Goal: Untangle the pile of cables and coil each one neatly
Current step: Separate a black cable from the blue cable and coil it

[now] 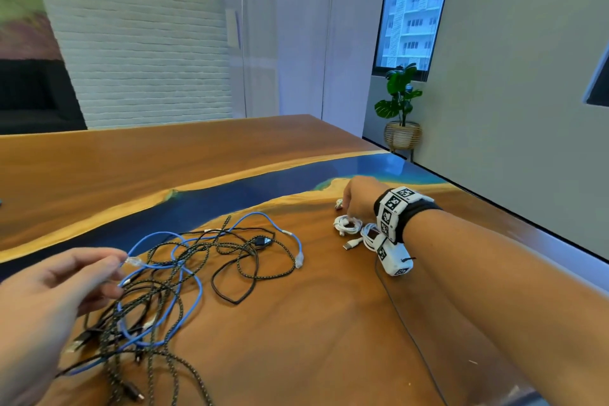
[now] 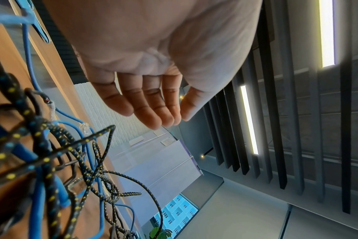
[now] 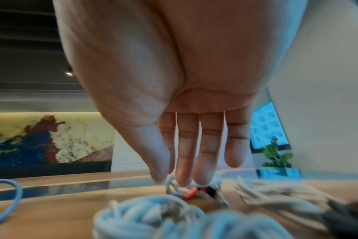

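Neither of my hands is clamped on anything at this moment. My right hand (image 3: 194, 129) reaches out over the small white coils (image 1: 347, 225) at the far right of the table (image 1: 329, 323), fingers (image 3: 187, 161) straight and slightly spread, the tips down at a bundle with an orange-and-black plug; I can't tell whether they press it or only graze it. My left hand (image 1: 49, 300) hangs loose above the tangle (image 1: 171, 280), fingers relaxed and together, nothing held. Its fingertips are right by the clear plug of the blue cable (image 1: 194, 300), though from the head view I can't say for sure they touch it; the left wrist view shows the hand holding nothing.

As I judge it, the white cables are finished and parked well apart from the pile, and I am setting the last of them down. What remains is the blue cable wound through the black braided cable (image 1: 250, 270) and at least one plain black lead.

Next I should pinch that blue plug with my left hand, lift it, and bring my right back to feed the blue line out from under the braided loops, following it crossing by crossing instead of yanking, which would tighten the knot.
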Action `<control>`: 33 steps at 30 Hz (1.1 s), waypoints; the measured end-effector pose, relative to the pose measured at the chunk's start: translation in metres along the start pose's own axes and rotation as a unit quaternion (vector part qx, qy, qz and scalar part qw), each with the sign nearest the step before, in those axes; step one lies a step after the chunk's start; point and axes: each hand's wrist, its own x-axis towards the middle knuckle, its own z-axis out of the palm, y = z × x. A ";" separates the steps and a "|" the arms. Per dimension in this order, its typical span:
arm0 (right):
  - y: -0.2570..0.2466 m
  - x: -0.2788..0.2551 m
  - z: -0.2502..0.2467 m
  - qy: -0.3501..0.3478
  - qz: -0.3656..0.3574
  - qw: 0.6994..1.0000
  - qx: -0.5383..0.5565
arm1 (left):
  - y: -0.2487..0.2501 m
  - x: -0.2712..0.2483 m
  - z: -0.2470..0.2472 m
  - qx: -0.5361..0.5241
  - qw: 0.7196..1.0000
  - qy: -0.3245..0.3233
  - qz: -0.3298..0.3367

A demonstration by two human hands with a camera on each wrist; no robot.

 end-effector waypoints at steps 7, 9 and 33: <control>-0.092 -0.047 -0.018 0.044 -0.214 0.973 0.075 | 0.052 -0.037 0.014 -0.086 0.996 0.027 0.018; -0.132 -0.075 -0.016 0.008 -0.296 0.951 0.085 | 0.056 -0.037 0.012 -0.081 0.996 0.033 0.008; -0.248 -0.119 0.044 -0.104 -0.465 0.879 -0.029 | 0.054 -0.036 0.003 -0.005 0.996 -0.041 -0.081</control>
